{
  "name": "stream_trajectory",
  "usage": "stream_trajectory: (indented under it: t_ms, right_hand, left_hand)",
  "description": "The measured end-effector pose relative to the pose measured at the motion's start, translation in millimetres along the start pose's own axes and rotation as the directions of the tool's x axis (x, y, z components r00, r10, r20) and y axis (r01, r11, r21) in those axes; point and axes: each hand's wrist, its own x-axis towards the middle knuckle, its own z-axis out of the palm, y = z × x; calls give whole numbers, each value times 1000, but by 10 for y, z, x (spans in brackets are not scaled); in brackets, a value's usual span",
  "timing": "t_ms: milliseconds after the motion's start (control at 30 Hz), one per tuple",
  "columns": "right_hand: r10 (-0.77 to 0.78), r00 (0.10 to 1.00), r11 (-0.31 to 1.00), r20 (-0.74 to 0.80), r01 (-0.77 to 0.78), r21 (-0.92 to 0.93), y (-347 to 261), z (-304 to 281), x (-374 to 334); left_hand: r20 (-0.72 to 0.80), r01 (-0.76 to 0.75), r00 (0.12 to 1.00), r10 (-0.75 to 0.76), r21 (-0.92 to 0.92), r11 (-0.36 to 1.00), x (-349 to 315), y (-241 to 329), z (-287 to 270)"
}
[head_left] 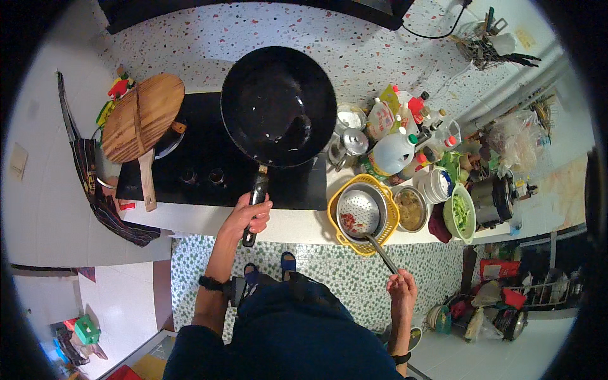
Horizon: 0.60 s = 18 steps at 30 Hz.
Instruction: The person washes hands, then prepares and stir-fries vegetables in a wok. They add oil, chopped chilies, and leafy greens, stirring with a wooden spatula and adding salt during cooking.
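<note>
My left hand (pixel 246 216) is wrapped round the dark handle of a black wok (pixel 275 101), which sits over the black cooktop (pixel 202 136). Inside the wok a wet, shiny patch shows and no food. With my right hand (pixel 402 288) I grip the long metal handle of a perforated skimmer (pixel 361 204). Small reddish bits of food (pixel 352 223) lie on its holes. The skimmer's round head is over or in a metal bowl (pixel 382 218), which sits in a yellow plastic basket (pixel 334 215) at the counter's front edge.
Right of the basket stand a metal bowl of brownish food (pixel 410 209), stacked white bowls (pixel 437 183) and a green basin of cut greens (pixel 459 214). Bottles (pixel 394 154) crowd behind. On the left are a round wooden board (pixel 144 117) and a dark pressure cooker (pixel 492 199) far right.
</note>
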Motion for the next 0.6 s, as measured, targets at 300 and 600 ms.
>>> stream_trajectory:
  t_ms: [300, 600]
  right_hand:
    - [22, 999, 998, -30, -21, 57, -74, -295, 41]
    - [46, 993, 996, 107, -54, 75, -60, -267, 352]
  left_hand:
    - [494, 218, 869, 18, -416, 883, 227, -269, 240]
    - [517, 420, 852, -80, -584, 694, -596, -28, 676]
